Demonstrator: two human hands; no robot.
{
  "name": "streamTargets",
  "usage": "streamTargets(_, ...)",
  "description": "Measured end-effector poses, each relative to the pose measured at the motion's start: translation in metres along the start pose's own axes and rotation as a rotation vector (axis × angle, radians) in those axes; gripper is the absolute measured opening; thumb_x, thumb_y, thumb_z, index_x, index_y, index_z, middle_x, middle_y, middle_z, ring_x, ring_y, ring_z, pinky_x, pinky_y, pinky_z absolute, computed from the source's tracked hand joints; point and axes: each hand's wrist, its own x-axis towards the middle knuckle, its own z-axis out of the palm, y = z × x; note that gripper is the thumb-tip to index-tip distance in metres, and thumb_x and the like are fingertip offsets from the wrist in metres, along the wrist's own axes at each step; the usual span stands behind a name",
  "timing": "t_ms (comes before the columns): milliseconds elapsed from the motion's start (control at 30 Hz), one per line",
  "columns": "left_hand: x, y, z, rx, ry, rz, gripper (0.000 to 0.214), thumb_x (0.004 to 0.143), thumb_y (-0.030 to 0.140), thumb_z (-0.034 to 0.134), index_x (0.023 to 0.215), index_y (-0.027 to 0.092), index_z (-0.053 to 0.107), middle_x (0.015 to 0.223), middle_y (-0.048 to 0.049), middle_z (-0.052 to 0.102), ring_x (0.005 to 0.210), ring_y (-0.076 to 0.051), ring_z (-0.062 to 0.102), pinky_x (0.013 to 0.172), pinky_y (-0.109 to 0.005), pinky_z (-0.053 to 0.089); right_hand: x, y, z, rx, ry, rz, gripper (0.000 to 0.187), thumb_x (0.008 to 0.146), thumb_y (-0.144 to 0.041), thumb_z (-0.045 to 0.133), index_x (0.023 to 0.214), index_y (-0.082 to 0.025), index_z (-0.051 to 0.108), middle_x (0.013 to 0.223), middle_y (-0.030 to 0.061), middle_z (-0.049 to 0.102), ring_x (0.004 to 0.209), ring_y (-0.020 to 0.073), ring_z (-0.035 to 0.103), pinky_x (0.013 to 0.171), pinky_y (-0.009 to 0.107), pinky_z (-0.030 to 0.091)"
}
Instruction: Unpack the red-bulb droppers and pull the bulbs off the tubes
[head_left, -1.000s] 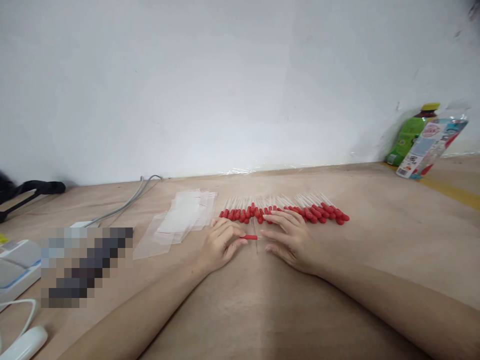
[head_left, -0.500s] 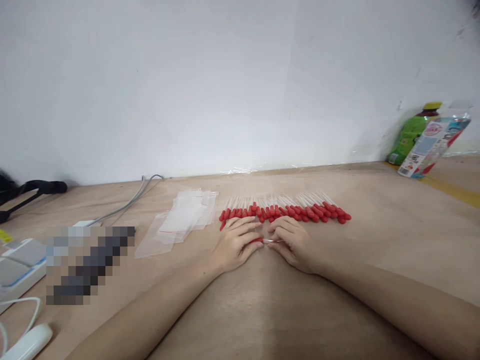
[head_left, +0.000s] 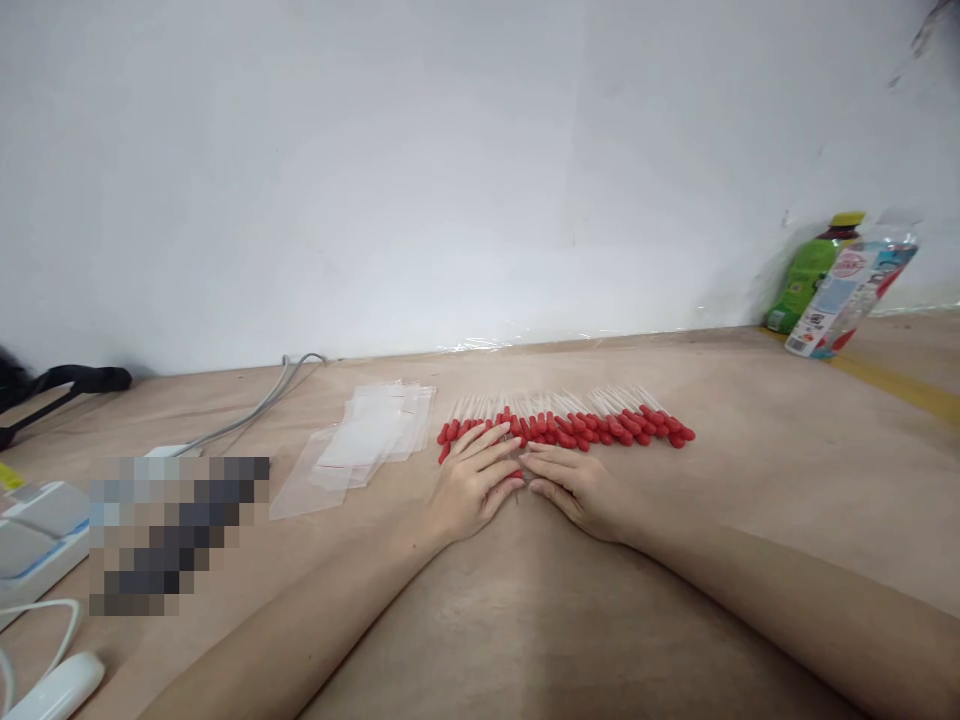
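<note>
At the middle of the table, my left hand (head_left: 474, 487) is closed with a red-bulbed dropper (head_left: 516, 475) between its fingers; only a bit of the red bulb shows. My right hand (head_left: 585, 490) faces it, fingertips almost touching the left ones. Its fingers are bent together, and what they pinch is hidden. Just beyond both hands lies a row of droppers (head_left: 600, 425), red bulbs toward me and thin pale tubes toward the wall. To the left of my left hand, clear zip bags (head_left: 375, 425) are fanned out in an overlapping pile.
Two bottles, one green (head_left: 806, 280) and one clear with a printed label (head_left: 851, 295), lean at the back right. On the left are a white power strip (head_left: 45, 540), a grey cable (head_left: 259, 408), a blurred-out dark object (head_left: 187, 530) and a white device (head_left: 60, 690).
My right hand has moved slightly left toward my left hand, and the clear tube seen between them is now hidden. The left hand has barely moved.
</note>
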Motion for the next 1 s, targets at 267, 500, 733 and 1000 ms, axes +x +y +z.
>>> streamTargets(267,0.002,0.002,-0.001,0.097,-0.092,-0.004,0.022,0.087,0.029,0.045,0.089,0.018,0.064,0.128,-0.0073,0.049,0.126,-0.023,0.035,0.105,-0.046,0.028,0.001,0.001,0.000,0.032,-0.058,-0.030,0.031,0.087,-0.020,0.043,0.115,-0.018,0.056,0.115,0.0073,0.059,0.113,0.0184,0.050,0.095,0.035,0.045)
streamTargets(500,0.001,0.006,-0.009,0.087,-0.190,0.027,0.022,0.089,0.025,0.040,0.091,0.017,0.061,0.133,-0.0058,0.044,0.129,-0.023,0.030,0.108,-0.049,0.018,-0.001,0.002,-0.002,-0.005,-0.026,-0.107,0.027,0.087,-0.018,0.042,0.107,-0.017,0.060,0.110,0.0114,0.061,0.108,0.0187,0.054,0.092,0.035,0.047)
streamTargets(733,0.000,0.008,-0.013,0.048,-0.218,0.024,0.023,0.089,0.025,0.039,0.082,0.017,0.060,0.130,-0.0055,0.047,0.127,-0.022,0.034,0.109,-0.049,0.013,-0.007,0.005,0.001,-0.046,-0.026,-0.177,0.026,0.085,-0.013,0.043,0.107,-0.015,0.058,0.114,0.0137,0.059,0.112,0.0177,0.051,0.095,0.034,0.044)
streamTargets(1000,-0.004,0.011,-0.017,0.009,-0.258,0.018,0.025,0.090,0.024,0.037,0.076,0.016,0.055,0.130,-0.0047,0.048,0.128,-0.019,0.032,0.112,-0.045,0.005,-0.005,0.000,-0.004,-0.112,-0.018,-0.277,0.028,0.084,-0.008,0.042,0.107,-0.013,0.056,0.110,0.0115,0.061,0.113,0.0164,0.049,0.097,0.031,0.042)
